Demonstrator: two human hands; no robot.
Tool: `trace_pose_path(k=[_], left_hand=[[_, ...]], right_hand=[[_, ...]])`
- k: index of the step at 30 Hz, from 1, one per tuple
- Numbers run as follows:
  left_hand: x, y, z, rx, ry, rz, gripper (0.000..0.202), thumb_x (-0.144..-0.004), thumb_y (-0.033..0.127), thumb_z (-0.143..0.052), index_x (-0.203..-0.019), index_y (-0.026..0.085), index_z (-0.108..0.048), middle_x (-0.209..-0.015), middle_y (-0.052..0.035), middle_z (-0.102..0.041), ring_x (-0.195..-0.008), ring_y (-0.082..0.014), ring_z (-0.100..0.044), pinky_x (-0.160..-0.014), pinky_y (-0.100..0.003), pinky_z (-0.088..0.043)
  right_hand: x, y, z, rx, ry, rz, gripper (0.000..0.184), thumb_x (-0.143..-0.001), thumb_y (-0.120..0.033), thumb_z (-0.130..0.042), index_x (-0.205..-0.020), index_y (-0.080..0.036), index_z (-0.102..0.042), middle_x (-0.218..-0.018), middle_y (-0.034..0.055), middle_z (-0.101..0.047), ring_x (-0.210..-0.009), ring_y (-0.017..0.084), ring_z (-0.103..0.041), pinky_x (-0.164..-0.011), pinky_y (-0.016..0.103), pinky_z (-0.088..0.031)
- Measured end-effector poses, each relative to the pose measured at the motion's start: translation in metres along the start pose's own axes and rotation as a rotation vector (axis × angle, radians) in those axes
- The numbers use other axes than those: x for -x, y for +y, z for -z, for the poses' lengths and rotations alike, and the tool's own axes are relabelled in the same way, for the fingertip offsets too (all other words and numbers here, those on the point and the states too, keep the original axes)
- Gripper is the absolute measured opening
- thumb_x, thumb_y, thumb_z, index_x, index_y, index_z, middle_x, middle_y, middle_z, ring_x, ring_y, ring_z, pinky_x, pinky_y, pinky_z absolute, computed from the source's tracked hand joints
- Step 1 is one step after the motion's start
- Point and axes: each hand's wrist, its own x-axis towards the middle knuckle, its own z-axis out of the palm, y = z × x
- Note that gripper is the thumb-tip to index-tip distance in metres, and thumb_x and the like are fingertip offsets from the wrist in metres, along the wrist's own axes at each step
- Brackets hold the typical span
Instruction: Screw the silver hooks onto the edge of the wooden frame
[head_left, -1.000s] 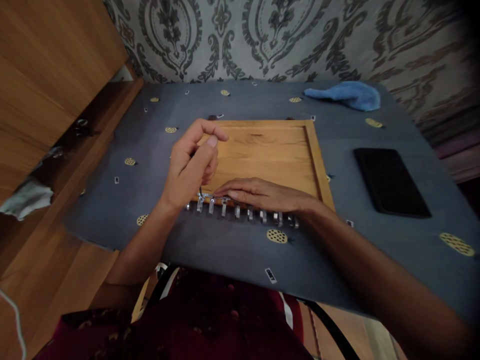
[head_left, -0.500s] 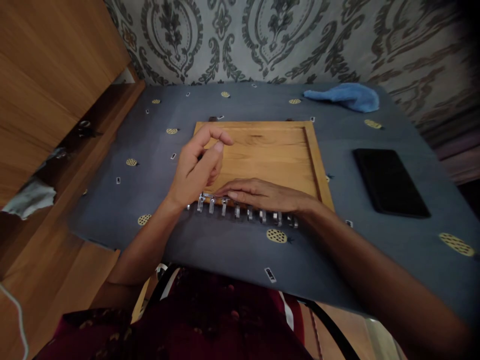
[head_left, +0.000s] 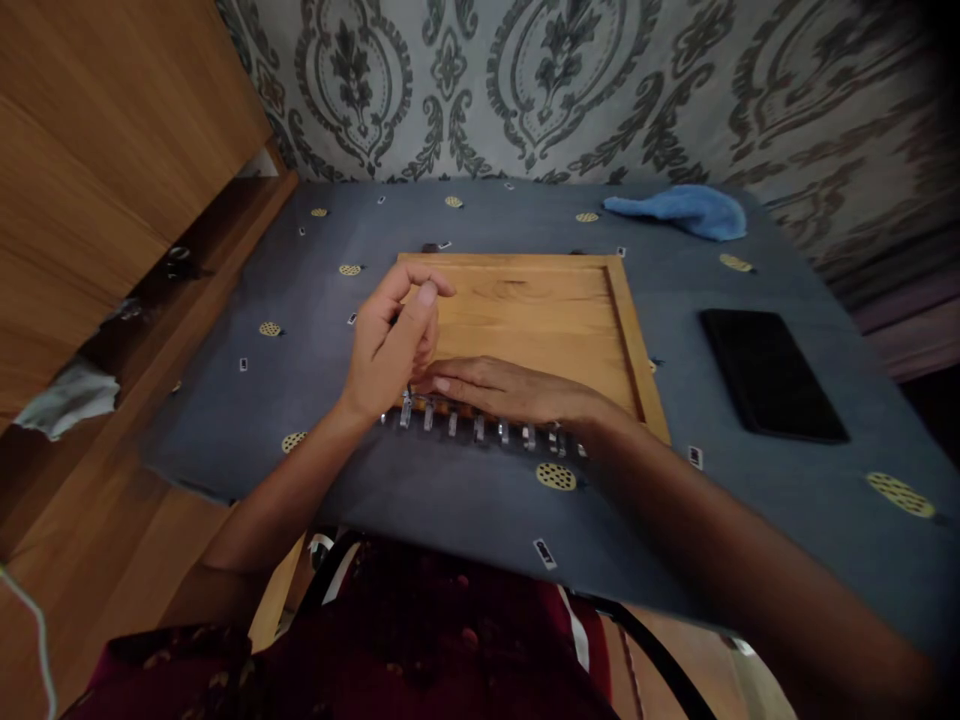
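A shallow wooden tray (head_left: 555,330) with a raised rim lies on the table before me. Along its near edge runs a row of small shiny metal clips (head_left: 453,424). Over the tray's left near corner is my left hand (head_left: 390,335), its fingers curled and thumb close to the index finger. Whatever it may hold is hidden. My right hand (head_left: 502,390) lies flat along the near rim, just behind the clips, fingers stretched out together. Its fingertips reach the underside of the left hand; whether they touch it, I cannot tell.
To the right a black phone-like slab (head_left: 772,375) lies on the grey tablecloth (head_left: 480,510) with pineapple prints. A blue cloth (head_left: 690,210) sits at the back right, near the patterned wall. A wooden cabinet (head_left: 112,120) borders the left side.
My right hand has slid slightly left, its fingertips now closer beneath my left hand. The left hand stays curled in nearly the same place. The view has shifted a little.
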Motion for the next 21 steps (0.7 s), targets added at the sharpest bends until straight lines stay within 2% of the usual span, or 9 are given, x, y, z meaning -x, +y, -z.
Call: trace_pose_path(k=[6, 11, 14, 21], left_hand=[[0.006, 0.002, -0.007, -0.036, 0.004, -0.013, 0.021, -0.096, 0.040, -0.055, -0.092, 0.020, -0.057, -0.049, 0.0097, -0.032, -0.038, -0.0055, -0.027, -0.036, -0.019, -0.022], [0.002, 0.003, -0.003, 0.022, -0.152, 0.047, 0.020, -0.095, 0.041, -0.055, -0.095, 0.020, -0.056, -0.047, 0.0104, -0.032, -0.036, -0.0057, -0.025, -0.034, -0.020, -0.022], [-0.002, 0.001, 0.000, 0.038, -0.204, 0.060, 0.020, -0.095, 0.040, -0.055, -0.096, 0.020, -0.056, -0.048, 0.0105, -0.032, -0.035, -0.0051, -0.023, -0.033, -0.019, -0.021], [-0.006, 0.001, 0.006, 0.085, -0.146, 0.078, 0.017, -0.095, 0.039, -0.054, -0.093, 0.021, -0.055, -0.047, 0.0110, -0.031, -0.034, -0.0042, -0.020, -0.033, -0.018, -0.021]], right_hand=[[-0.002, 0.003, -0.008, -0.012, 0.066, 0.026, 0.046, -0.102, -0.049, -0.034, -0.113, -0.016, -0.063, -0.115, 0.0089, -0.069, -0.102, 0.020, -0.062, -0.093, 0.036, -0.048], [-0.001, 0.004, -0.012, -0.005, 0.100, 0.035, 0.045, -0.103, -0.049, -0.031, -0.110, -0.018, -0.062, -0.108, 0.0081, -0.069, -0.098, 0.020, -0.063, -0.091, 0.037, -0.049], [-0.001, 0.002, -0.014, 0.016, 0.123, 0.025, 0.045, -0.103, -0.049, -0.031, -0.107, -0.018, -0.062, -0.103, 0.0077, -0.069, -0.093, 0.020, -0.062, -0.088, 0.036, -0.049], [-0.001, -0.005, -0.020, 0.033, 0.162, 0.023, 0.040, -0.104, -0.041, -0.030, -0.107, -0.015, -0.061, -0.100, 0.0084, -0.067, -0.090, 0.019, -0.061, -0.086, 0.035, -0.046]])
